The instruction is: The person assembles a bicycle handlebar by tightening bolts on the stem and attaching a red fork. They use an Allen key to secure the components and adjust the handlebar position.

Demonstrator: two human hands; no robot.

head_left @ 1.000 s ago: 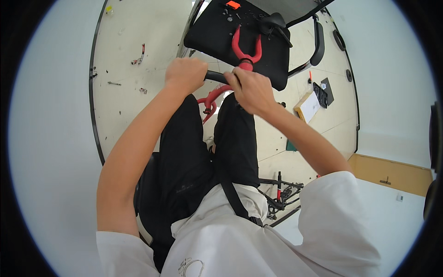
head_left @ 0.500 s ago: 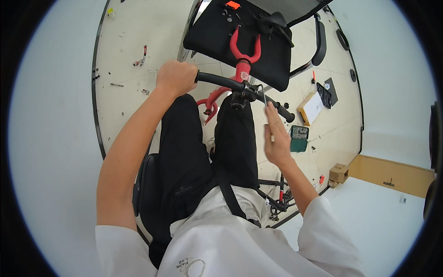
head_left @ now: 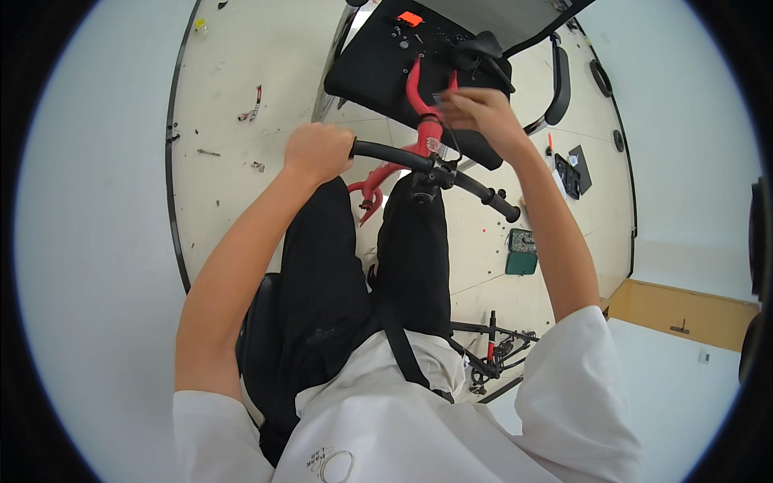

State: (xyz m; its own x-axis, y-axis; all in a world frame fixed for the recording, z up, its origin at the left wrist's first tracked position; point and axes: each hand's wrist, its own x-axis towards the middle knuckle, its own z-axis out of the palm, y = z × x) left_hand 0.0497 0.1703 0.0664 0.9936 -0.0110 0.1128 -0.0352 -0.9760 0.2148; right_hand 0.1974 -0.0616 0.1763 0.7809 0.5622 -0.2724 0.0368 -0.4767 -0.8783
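My left hand [head_left: 320, 151] is wrapped round the left end of a black bicycle handlebar [head_left: 392, 154]. The bar sits in a black stem [head_left: 435, 179] over my knees, joined to a red bicycle frame part with forks [head_left: 431, 129]. A thin bent hex key [head_left: 459, 151] rises from the stem toward my right hand [head_left: 481, 114]. The fingers of that hand are pinched together at the key's upper end, slightly blurred, above the red fork. The bar's right end [head_left: 503, 208] has no hand on it.
A black chair [head_left: 374, 72] ahead carries a saddle [head_left: 479, 52], an orange piece [head_left: 410, 18] and small hardware. On the floor at right lie a green case [head_left: 522, 263] and a black tool case [head_left: 567, 175]. A black bicycle frame [head_left: 491, 354] lies at lower right.
My right hand has moved up and away from beside the bar's right half to above the fork, its fingers going from straight to pinched. The left hand keeps its hold on the handlebar.
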